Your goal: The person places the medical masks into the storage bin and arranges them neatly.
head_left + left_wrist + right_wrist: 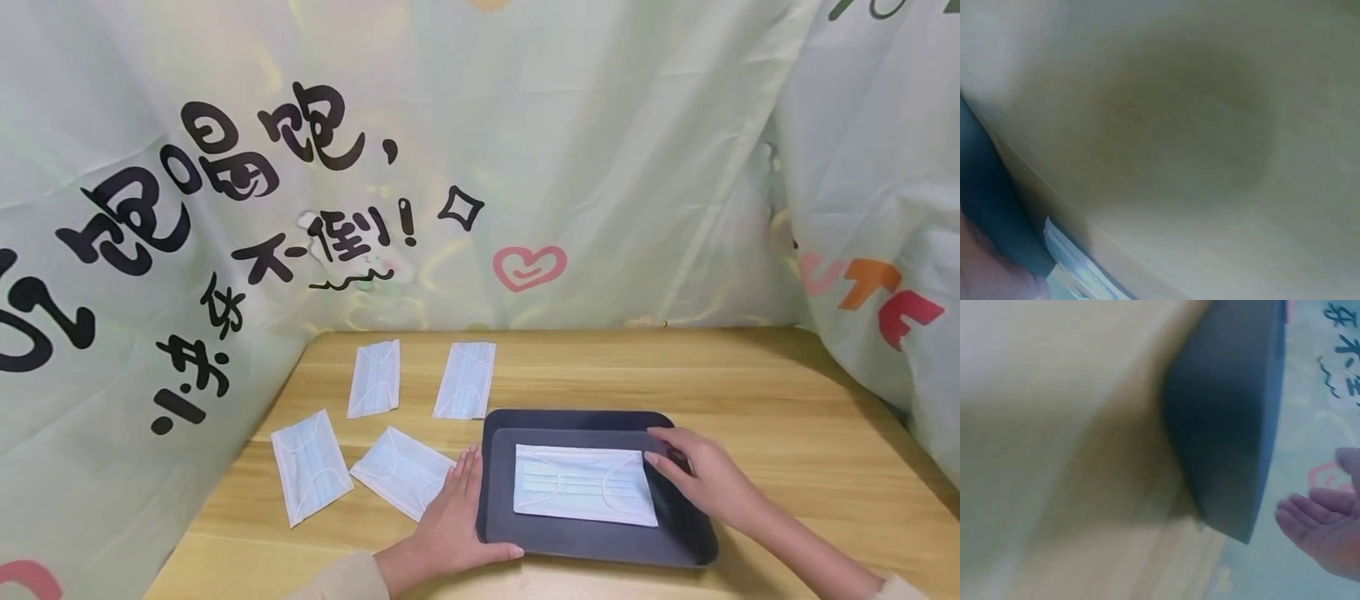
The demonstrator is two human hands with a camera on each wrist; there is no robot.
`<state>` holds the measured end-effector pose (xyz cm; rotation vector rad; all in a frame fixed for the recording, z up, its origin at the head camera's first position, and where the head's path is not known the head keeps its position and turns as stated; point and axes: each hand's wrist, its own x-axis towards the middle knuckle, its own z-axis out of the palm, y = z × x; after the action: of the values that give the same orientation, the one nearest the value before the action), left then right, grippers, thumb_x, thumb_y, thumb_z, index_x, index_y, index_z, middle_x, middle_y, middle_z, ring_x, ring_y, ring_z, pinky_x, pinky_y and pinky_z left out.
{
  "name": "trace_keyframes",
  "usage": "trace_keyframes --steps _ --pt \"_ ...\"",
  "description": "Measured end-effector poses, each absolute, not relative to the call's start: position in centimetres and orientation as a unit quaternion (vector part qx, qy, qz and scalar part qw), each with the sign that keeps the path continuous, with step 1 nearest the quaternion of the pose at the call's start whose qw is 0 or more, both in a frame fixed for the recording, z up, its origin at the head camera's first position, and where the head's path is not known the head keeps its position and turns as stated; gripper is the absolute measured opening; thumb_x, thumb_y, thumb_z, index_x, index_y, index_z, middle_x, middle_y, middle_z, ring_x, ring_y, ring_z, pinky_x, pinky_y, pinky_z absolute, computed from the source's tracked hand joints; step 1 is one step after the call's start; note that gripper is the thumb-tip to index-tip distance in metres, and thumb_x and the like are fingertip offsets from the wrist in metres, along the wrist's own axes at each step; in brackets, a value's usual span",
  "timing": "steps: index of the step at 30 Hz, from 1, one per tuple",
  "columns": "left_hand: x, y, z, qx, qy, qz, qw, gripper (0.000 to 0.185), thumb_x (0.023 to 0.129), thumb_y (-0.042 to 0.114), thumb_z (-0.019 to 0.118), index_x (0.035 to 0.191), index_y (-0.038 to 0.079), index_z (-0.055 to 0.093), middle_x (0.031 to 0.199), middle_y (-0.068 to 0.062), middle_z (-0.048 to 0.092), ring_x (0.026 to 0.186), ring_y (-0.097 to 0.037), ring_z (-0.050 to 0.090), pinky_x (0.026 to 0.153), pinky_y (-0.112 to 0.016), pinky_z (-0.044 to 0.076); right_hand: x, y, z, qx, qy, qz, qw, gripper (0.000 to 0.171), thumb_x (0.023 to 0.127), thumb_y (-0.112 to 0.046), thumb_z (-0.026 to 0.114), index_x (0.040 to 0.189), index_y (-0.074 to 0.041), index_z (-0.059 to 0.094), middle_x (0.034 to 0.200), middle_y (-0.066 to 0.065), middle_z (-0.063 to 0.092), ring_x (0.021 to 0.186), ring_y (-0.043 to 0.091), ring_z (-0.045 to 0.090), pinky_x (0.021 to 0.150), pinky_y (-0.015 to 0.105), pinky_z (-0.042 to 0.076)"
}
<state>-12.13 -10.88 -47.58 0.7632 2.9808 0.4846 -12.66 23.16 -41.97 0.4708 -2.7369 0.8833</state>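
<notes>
Right hand [712, 475]: fingers apart and loosely bent, nothing seen in its grasp; above the right side of the dark tray [570, 546]. Left hand [453, 521]: fingers straight along the tray's left wall, thumb at its near edge. Mask [581, 483], one: flat inside the tray, just left of the right hand, the nearer of the two; contact cannot be told. Long axis left to right, a short end facing that hand. Pale blue, pleated, white-edged, ear loops folded inward. Tray on wooden worktop [825, 433].
</notes>
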Motion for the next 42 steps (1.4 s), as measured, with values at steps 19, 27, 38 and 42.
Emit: trace_keyframes --steps 19,27,38,42 --pt "-12.0 -10.9 -46.5 0.242 0.962 0.119 0.041 0.124 0.067 0.081 0.051 0.146 -0.006 0.012 0.154 -0.023 0.01 0.143 -0.034 0.013 0.113 -0.046 0.024 -9.4 26.3 -47.0 0.247 -0.949 0.126 0.153 0.109 0.073 -0.048 0.072 0.148 0.001 0.01 0.157 0.016 0.002 0.14 0.005 -0.02 0.108 0.011 -0.017" --pt "-12.1 -11.3 -46.3 0.241 0.957 0.156 0.031 0.118 0.072 0.077 0.052 0.146 -0.005 0.01 0.154 -0.023 0.009 0.143 -0.035 0.012 0.113 -0.047 0.023 -9.3 26.5 -47.7 0.264 -0.942 0.116 0.17 0.116 0.069 -0.05 0.073 0.148 0.001 0.005 0.155 -0.003 -0.015 0.141 0.006 -0.02 0.11 0.013 -0.016" --pt "-15.0 -15.9 -44.5 0.182 0.96 0.192 -0.095 0.102 0.077 0.06 0.061 0.146 -0.002 0.019 0.153 -0.019 0.02 0.14 -0.035 0.023 0.112 -0.047 0.025 -9.1 26.6 -47.8 0.257 -0.946 0.121 0.158 0.122 0.065 -0.055 0.074 0.148 0.002 0.004 0.157 0.003 -0.011 0.141 0.007 -0.02 0.109 0.013 -0.016" --pt "-16.4 -17.8 -44.2 0.18 0.953 0.179 -0.165 0.092 0.075 0.052 0.067 0.138 -0.006 0.034 0.142 -0.023 0.038 0.13 -0.037 0.039 0.105 -0.047 0.037 -9.1 26.6 -47.8 0.261 -0.943 0.121 0.17 0.123 0.063 -0.056 0.075 0.147 0.003 0.006 0.156 0.0 -0.013 0.142 0.008 -0.018 0.11 0.013 -0.015"
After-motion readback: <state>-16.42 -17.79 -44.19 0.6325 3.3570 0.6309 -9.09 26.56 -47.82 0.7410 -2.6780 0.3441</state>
